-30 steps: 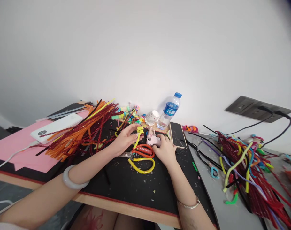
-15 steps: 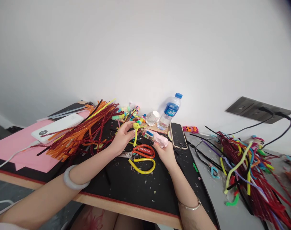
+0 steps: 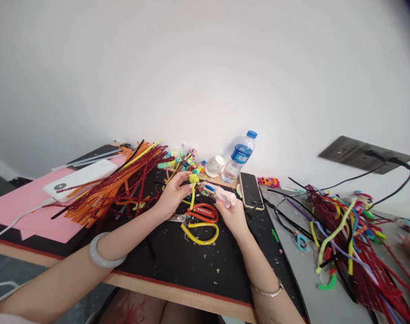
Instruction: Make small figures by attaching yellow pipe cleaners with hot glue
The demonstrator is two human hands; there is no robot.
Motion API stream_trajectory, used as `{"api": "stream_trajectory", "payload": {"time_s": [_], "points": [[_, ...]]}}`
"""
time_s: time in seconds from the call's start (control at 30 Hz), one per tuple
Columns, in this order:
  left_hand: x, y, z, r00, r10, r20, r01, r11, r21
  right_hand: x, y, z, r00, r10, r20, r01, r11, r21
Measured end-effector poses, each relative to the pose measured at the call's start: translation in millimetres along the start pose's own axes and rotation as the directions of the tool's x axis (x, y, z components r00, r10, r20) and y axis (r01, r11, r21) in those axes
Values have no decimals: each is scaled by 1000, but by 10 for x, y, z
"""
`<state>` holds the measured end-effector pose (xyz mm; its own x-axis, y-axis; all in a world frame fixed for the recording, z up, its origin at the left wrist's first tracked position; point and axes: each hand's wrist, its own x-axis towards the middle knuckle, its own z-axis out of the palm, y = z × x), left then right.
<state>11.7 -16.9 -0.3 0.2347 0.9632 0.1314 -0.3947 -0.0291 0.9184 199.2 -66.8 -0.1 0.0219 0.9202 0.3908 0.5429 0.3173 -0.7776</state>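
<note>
My left hand (image 3: 173, 194) is closed on a twisted yellow pipe-cleaner piece (image 3: 192, 182), held a little above the black mat (image 3: 177, 256). My right hand (image 3: 231, 212) grips a small pink glue gun (image 3: 221, 194), whose nozzle points left toward the yellow piece. Below both hands lie red-handled scissors (image 3: 202, 211) and a bent yellow pipe cleaner (image 3: 200, 233) on the mat.
A heap of orange and red pipe cleaners (image 3: 113, 186) lies left, over pink paper (image 3: 25, 207) with a white power bank (image 3: 79, 178). A water bottle (image 3: 237, 156), paper cup (image 3: 214, 165) and phone (image 3: 250, 190) stand behind. Another pipe-cleaner pile (image 3: 349, 238) covers the grey mat at right.
My right hand picked the pink glue gun up off the mat and brought its nozzle to the yellow piece, which my left hand raised slightly.
</note>
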Motion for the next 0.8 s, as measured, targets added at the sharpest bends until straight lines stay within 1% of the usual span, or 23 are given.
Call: {"api": "stream_trajectory", "payload": {"time_s": [0.2,0.4,0.53,0.6,0.67,0.73,0.8], "points": [[1,8,0,1000,6,3,-6,1000,-2,0,24,-9,999,15,-31,-15,1000,-13],[-2,6,-1,1000,10,-7,-10,1000,16,10,-9,-12,1000,13,-27,-13,1000,-13],[2,7,-7,1000,17,1,-17,999,35,10,31,-6,999,27,-25,-28,999,-39],[6,8,-13,1000,22,-2,-22,998,57,8,56,-14,998,50,-40,-54,994,-96],[10,11,-17,1000,24,-15,-23,997,71,11,63,-35,995,69,-68,-81,977,-195],[10,18,-14,999,26,-31,-24,997,79,19,50,-60,993,83,-82,-106,938,-330],[5,34,1,999,30,-42,-27,996,90,29,35,-78,993,101,-67,-120,879,-462]]}}
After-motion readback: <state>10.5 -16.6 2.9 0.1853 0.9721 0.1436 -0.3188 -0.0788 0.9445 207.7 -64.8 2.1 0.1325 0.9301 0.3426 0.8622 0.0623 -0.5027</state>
